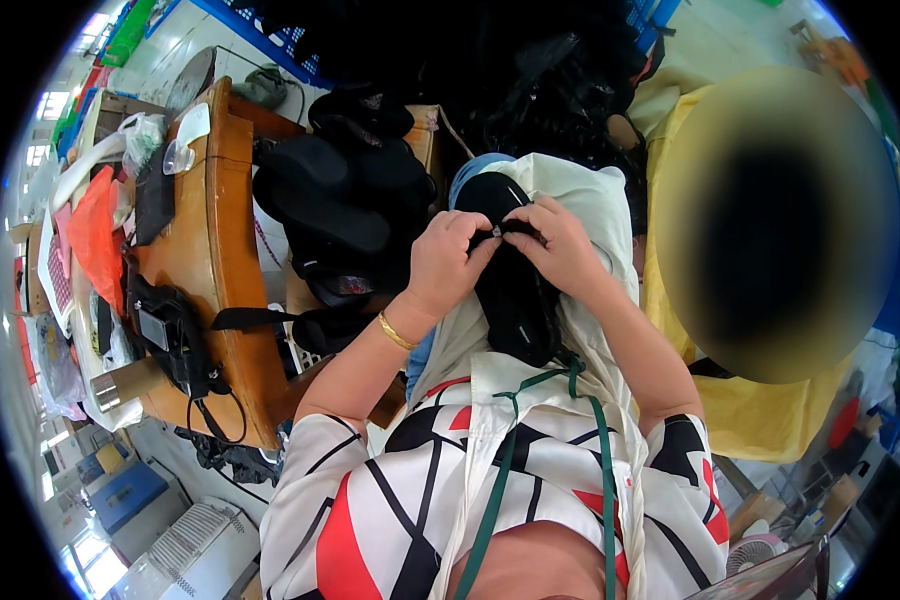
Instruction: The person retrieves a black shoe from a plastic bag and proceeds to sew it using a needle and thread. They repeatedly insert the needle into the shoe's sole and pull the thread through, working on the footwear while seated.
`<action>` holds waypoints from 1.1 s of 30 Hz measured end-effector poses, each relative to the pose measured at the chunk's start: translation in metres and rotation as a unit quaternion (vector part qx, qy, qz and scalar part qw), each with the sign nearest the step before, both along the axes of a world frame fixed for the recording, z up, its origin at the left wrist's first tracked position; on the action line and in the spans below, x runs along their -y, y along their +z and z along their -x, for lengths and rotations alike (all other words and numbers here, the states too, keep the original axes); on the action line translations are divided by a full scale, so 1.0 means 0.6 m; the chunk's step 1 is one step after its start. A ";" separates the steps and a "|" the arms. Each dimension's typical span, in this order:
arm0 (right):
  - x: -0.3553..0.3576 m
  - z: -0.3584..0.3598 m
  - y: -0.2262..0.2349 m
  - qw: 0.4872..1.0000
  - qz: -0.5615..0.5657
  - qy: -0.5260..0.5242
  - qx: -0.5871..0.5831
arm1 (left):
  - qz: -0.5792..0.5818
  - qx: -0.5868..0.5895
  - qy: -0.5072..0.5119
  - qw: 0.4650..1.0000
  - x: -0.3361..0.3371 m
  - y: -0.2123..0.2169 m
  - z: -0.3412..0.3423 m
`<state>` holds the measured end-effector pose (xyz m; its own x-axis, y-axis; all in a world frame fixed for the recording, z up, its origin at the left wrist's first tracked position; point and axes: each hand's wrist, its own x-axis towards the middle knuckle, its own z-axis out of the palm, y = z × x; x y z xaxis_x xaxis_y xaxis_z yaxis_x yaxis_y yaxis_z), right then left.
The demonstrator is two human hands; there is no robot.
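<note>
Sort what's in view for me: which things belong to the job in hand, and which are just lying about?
In the job:
- black shoe, on the lap
- left hand and right hand, pinching at it
- apron, beneath
- shoe pile, probably

Lying about, apparently:
- black bag
- orange plastic
- fan

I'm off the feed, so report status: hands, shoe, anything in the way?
Left hand, right hand: fingertips pinching at shoe. Shoe lying on apron. Nothing seen blocking it; black shoes heaped off left.
</note>
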<state>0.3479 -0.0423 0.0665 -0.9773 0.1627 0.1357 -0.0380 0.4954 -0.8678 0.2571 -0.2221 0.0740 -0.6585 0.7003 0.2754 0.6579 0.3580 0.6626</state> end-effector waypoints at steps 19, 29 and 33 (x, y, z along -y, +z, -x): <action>-0.004 -0.013 0.017 0.983 -0.031 0.040 0.177 | -0.001 0.164 0.007 0.986 -0.004 -0.009 0.029; -0.042 -0.032 0.031 0.912 -0.371 -0.172 -0.031 | 0.055 -0.098 -0.035 0.993 -0.017 0.009 -0.003; 0.020 -0.001 0.024 0.941 0.225 -0.227 -0.115 | 0.094 -0.080 -0.007 0.992 -0.025 0.011 -0.014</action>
